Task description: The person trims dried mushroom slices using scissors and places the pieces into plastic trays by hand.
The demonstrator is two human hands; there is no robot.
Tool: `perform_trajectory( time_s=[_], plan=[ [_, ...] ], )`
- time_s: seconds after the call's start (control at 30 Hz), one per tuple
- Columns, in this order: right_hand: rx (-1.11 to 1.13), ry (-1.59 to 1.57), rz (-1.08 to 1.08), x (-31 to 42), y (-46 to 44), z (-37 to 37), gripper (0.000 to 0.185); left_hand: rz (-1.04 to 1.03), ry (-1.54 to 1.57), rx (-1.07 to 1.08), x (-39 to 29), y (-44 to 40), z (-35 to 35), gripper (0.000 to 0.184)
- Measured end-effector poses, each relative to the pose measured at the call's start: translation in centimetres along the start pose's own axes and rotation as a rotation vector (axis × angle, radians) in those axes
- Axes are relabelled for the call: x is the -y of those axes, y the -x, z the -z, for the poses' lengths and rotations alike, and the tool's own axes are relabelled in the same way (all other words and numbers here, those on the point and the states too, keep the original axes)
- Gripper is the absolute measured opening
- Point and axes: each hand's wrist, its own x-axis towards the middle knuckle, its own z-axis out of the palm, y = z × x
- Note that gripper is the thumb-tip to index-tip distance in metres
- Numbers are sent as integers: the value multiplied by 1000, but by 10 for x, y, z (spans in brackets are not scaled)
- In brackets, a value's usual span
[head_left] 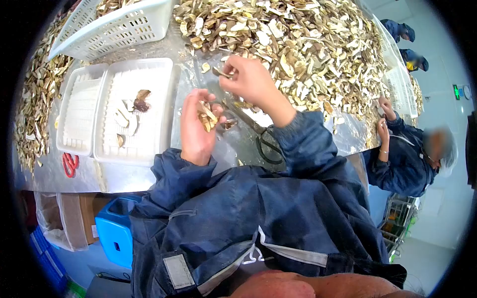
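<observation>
My left hand [195, 130] is cupped, palm up, around several dried mushroom slices [206, 118] above the metal table. Just above it, my right hand [251, 82] pinches one dark-edged mushroom slice [222, 73] between thumb and fingers. Black-handled scissors [269, 150] lie on the table under my right forearm, partly hidden by the sleeve. Left of my hands stands a shallow white tray [166, 124] with a few slices and one dark piece in it. A big heap of mushroom slices [298, 44] spreads beyond my right hand.
A second white tray [74, 111] stands farther left, with red-handled scissors [70, 165] below it. A perforated white basket [124, 30] is at the back left. More slices pile up at the far left. A co-worker [410, 154] stands at the right; a blue stool [115, 233] is below the table.
</observation>
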Motion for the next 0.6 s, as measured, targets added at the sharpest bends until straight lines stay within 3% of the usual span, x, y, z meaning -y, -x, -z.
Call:
perform_trajectory(
  time_s=[0.17, 0.23, 0.27, 0.33, 0.4, 0.5, 0.6],
  plan=[
    [301, -661, -163, 34, 17, 14, 19, 10, 69, -65, -6, 9, -17, 47],
    [294, -767, -170, 28, 7, 3, 23, 13, 114, 79, -2, 1, -6, 47],
    [144, -577, -57, 19, -5, -5, 26, -15, 81, 0, 1, 2, -6, 41],
    [29, -233, -67, 20, -26, -14, 29, -31, 108, 96, 4, -1, 1, 31],
    [28, 44, 37, 7, -39, -35, 30, -15, 72, 79, -2, 4, -3, 25],
    [85, 209, 91, 0, -49, -53, 31, -6, 104, 64, -3, 4, -5, 22],
    [136, 110, 100, -3, -51, -54, 23, -6, 115, 56, -3, 7, -6, 21]
  ],
)
